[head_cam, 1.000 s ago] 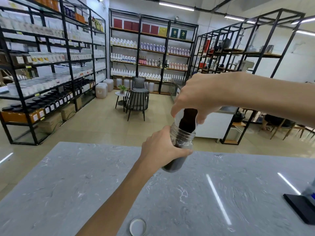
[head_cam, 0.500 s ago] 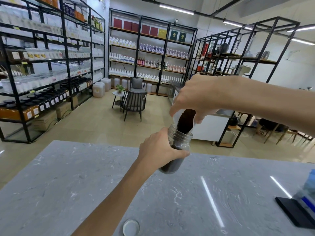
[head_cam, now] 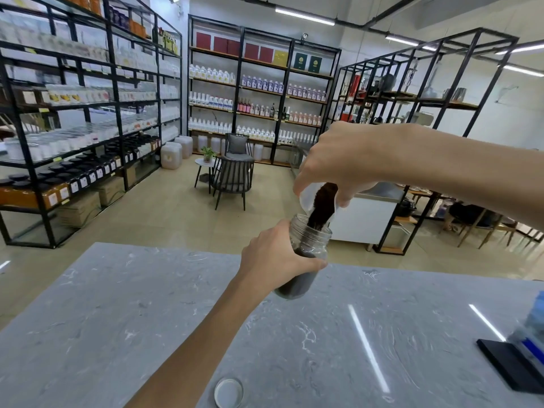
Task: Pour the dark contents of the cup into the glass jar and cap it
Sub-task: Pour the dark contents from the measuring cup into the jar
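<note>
Nearest, at the front edge of the grey marble table [head_cam: 117, 304]: 1 round cap [head_cam: 228, 393], lying flat with pale inner face up, well apart from both hands. Light and thin by the look of it; best lifted by pinching the rim, then seated square on the threads before turning.

Middle: left hand [head_cam: 272, 257], grip closed around the waist of the glass jar [head_cam: 306, 257], held off the table and tilted slightly away. Rigid, smooth and breakable; dark fill visible in the lower part, so weight likely rising as the pour proceeds. Wrap around the straight wall below the threaded neck judged the safest hold, leaving the mouth free.

Above and just behind: right hand [head_cam: 338, 160], grip closed from above on the clear cup [head_cam: 309, 201], tipped steeply with its lip at the jar mouth. Thin-walled and probably flexible; firm squeezing likely to deform the lip and scatter the stream. Dark contents [head_cam: 323, 204] sliding as a granular mass into the jar, apparently clingy rather than free-flowing.

Right edge of the table: black slab [head_cam: 512, 366] with a blurred blue item on it, unrelated to the pour.

Far: metal shelving [head_cam: 88, 113] stocked with bottles and jars.
</note>
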{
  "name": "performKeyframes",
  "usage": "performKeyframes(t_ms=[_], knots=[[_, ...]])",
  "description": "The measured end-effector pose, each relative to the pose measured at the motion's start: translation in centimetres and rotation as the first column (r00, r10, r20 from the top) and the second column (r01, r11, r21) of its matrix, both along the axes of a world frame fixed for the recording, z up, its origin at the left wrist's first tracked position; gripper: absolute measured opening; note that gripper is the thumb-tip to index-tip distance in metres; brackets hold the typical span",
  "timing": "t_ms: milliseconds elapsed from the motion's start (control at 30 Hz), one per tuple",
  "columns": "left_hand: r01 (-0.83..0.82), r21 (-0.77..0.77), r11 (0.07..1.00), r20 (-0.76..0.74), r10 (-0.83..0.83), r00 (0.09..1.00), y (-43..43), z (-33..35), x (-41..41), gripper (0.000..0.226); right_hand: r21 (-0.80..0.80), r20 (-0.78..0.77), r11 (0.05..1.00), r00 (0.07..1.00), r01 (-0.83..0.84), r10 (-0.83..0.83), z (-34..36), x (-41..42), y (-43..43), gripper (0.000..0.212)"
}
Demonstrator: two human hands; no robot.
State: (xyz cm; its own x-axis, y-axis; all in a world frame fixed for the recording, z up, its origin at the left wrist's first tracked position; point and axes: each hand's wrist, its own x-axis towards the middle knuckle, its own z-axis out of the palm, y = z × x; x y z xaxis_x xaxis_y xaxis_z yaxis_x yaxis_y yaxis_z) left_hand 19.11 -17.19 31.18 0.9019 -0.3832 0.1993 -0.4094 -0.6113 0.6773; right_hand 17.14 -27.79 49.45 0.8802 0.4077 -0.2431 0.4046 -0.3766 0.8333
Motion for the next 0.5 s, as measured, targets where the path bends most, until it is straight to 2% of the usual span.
performKeyframes(t_ms=[500], knots=[[0.003,-0.019,1.000,-0.023,-0.003,1.000,0.20,0.43,-0.59,0.067,-0.011,-0.052,0.999,0.998,0.037,-0.038,-0.13,-0.24,0.51,0.077]])
